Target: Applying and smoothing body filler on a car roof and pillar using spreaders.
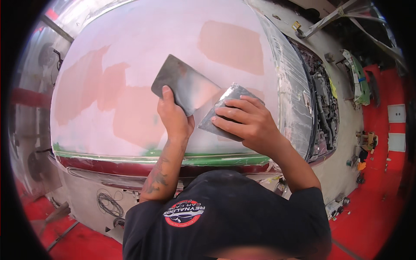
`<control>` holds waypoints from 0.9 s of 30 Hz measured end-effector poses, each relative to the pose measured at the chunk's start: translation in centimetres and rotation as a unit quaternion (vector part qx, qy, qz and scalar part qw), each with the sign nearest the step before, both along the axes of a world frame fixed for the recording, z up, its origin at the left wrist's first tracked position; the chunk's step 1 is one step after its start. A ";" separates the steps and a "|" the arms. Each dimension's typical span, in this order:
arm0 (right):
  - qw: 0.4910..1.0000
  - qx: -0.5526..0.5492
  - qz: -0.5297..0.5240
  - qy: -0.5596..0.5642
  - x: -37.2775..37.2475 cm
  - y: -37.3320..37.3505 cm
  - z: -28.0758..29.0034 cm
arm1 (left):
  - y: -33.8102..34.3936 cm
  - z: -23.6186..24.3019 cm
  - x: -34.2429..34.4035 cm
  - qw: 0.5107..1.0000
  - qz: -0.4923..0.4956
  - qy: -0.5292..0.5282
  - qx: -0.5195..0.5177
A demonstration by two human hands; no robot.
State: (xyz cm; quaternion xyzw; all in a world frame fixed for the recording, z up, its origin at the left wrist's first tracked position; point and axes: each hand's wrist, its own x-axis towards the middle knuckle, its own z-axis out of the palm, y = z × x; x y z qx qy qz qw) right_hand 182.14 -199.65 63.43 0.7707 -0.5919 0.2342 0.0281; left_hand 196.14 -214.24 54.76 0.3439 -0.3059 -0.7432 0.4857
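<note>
Currently in grip: a broad rectangular metal plate [177, 78], pinched in the left hand [175, 115], thumb along the upper face, the other fingers mostly hidden beneath; and a smaller metal spreader [234, 92], pressed under the fanned fingers of the right hand [249, 117], its thumb out of sight. Both pieces sit tilted over the pale car roof [156, 30], their facing edges close together; whether they touch cannot be told. On the broad plate, toward the right grip: a pinkish patch, either filler or reflection. Ahead of the right grip: a squarish tan filler patch [232, 47]. Left of and below the left grip: a larger tan patch [138, 117], with further irregular ones beyond it. Nearer the body than both grips: a green roof edge [221, 160]. Right of the right grip: a film-covered windshield [297, 86], then an exposed engine bay [325, 95]. Step in hand, by judgement: gathering or wiping filler between plate and spreader, clear of the roof surface. Next move, by judgement: calls for a firm, level left hold, and a shallow, even right-hand stroke with the spreader's edge flat to the plate.
</note>
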 end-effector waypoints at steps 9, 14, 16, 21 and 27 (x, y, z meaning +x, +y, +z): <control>0.988 0.027 -0.043 -0.146 -2.7 -1.3 -2.1 | 2.2 0.9 0.2 0.956 -0.153 0.186 0.165; 0.982 -0.038 -0.167 -0.078 -3.0 -1.4 -1.8 | 2.9 -0.1 -0.3 0.994 -0.053 0.096 0.000; 0.989 -0.051 -0.126 -0.061 -0.9 -1.3 -1.7 | 3.1 -0.7 -0.8 0.996 -0.052 0.018 -0.071; 0.974 -0.055 -0.181 -0.125 1.3 -1.9 -1.7 | 3.5 -2.1 -1.0 0.992 -0.065 0.027 -0.104; 0.989 0.018 -0.116 -0.089 -0.2 -1.5 -1.3 | 2.6 -2.0 -1.4 0.994 -0.079 0.073 0.009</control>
